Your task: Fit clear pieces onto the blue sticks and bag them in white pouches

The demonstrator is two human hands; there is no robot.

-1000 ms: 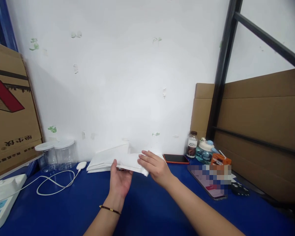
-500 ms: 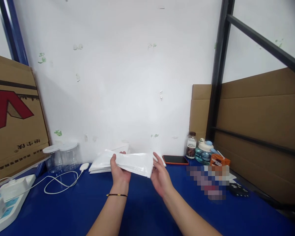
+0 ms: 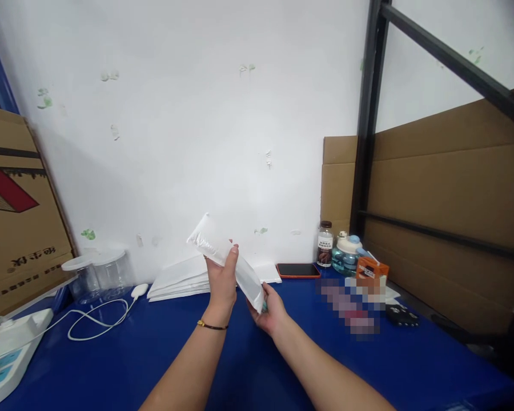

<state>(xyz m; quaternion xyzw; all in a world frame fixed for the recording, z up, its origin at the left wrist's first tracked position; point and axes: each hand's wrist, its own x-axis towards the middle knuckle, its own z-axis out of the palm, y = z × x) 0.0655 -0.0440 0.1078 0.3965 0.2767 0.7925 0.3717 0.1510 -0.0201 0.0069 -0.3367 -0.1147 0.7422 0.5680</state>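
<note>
Forearms slant in over a blue table, with a dark bracelet round the left wrist. The 2 hands hold a long white packet aloft, clear of the table and tilted, its left end high and its right end low. The right hand curls about the low end, where a small patch of teal shows; the left hand grips it near the middle, thumb up.

At the left edge lies a white power strip; just beyond it, a white cable loops over the table. To the right are a pixelated patch, a black item with pale spots and an orange box.

Farther back, white sheets or packets lie stacked behind the hands, between 2 lidded clear jars and a phone in a red-orange case. Beside the phone stand 2 bottles, 1 brown-capped. Cardboard and a black metal frame rise at right; behind stretches a scuffed white wall.
</note>
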